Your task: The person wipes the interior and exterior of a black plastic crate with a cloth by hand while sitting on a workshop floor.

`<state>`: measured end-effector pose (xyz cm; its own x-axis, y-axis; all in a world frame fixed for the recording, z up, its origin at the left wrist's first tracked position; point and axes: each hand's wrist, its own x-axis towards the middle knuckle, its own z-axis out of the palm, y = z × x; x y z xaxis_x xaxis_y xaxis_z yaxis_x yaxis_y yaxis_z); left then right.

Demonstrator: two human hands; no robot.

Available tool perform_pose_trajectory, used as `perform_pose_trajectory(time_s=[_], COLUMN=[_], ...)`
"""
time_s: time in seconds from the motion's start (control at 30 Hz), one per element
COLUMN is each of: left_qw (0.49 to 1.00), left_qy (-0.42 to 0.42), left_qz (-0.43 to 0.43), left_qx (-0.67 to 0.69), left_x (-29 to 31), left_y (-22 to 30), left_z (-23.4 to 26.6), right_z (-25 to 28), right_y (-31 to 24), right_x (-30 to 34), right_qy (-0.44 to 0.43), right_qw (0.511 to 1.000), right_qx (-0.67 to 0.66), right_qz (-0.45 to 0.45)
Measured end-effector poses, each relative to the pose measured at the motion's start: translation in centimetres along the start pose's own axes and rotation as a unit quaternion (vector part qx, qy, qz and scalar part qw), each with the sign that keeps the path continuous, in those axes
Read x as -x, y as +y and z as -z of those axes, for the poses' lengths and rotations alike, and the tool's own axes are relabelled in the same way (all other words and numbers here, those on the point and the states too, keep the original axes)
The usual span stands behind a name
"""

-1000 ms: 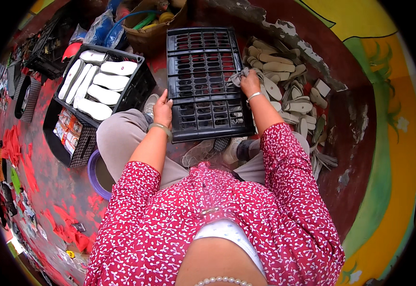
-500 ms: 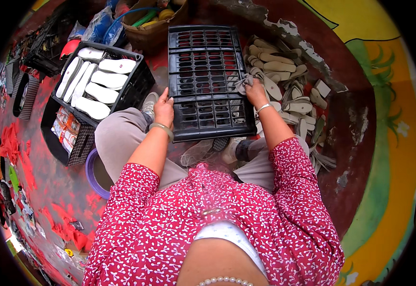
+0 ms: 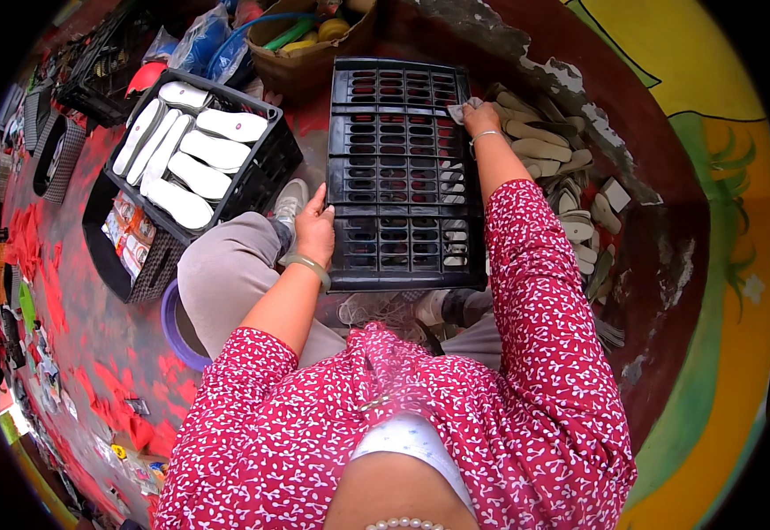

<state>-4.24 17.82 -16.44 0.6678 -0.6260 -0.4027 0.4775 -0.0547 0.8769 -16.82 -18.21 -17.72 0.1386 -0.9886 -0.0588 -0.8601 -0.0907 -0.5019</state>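
A black plastic crate (image 3: 403, 210) with a slotted grid face is held up in front of my crossed legs. My left hand (image 3: 316, 231) grips its left edge near the lower corner, thumb pointing up along the rim. On the far right edge, my right hand (image 3: 482, 118) is closed on a bunched grey cloth (image 3: 461, 112) pressed to the crate's side. Through the slots, pale shapes show behind the crate. To the right lies a heap of beige and grey insoles (image 3: 539, 146), partly hidden by the crate and my right arm.
At left, another black crate (image 3: 266, 168) holds rows of white insoles (image 3: 213, 152). Beside it are a dark checkered basket (image 3: 160, 269) with packets and a purple-rimmed bucket (image 3: 173, 331). A cardboard box (image 3: 305, 66) stands at the back; a painted wall (image 3: 720, 309) curves along the right.
My right hand with the cloth has slid away from me along the crate's right edge, toward the far corner. The crate sits slightly closer to me; my left hand keeps its hold.
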Motion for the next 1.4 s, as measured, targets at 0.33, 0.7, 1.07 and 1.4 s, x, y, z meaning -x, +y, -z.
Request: perform_pose_trajectory(time_s=[0.33, 0.7, 1.07, 1.4], left_qw=[1.000, 0.998, 0.989, 0.964], left_qy=[-0.018, -0.052, -0.058, 0.057], left_qz=[-0.013, -0.025, 0.063, 0.214], left_qx=[0.010, 0.011, -0.122, -0.149], left_x=[-0.6, -2.0, -7.2, 7.9], left_y=[-0.8, -1.4, -6.3, -3.4], left_z=[0.4, 0.9, 7.3, 6.9], right_z=[0.8, 7.0, 5.3, 2.0], right_y=[3.8, 9.2, 12.9, 15.1], right_x=[5.0, 24.2, 34.7, 31.4], right_qy=[-0.030, -0.085, 0.032, -0.128], right_qw=[0.997, 0.994, 0.994, 0.902], right_qx=[-0.005, 0.013, -0.092, -0.405], right_qz=[0.068, 0.064, 0.038, -0.078])
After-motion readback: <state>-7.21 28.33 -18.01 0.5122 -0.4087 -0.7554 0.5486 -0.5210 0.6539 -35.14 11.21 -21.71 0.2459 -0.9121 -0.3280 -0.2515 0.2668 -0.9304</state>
